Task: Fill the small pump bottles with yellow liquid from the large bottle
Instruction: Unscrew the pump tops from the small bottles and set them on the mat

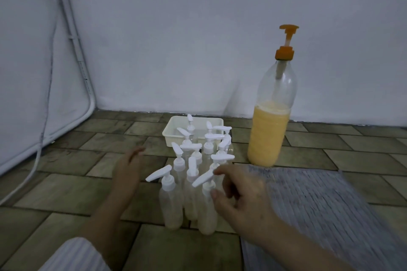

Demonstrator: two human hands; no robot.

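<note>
Both hands were motion-blurred; whether the right hand (240, 196) touched the nearest pump bottle (207, 207) could not be told. The rear small bottles (207, 138) overlapped, hiding their fill levels. The grey mat (319, 200) ran off the right edge.

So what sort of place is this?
Probably a plain room in a home, with the work done on the floor: brick-patterned floor tiles, a bare white wall and a grey mat beside the small pump bottles.
</note>
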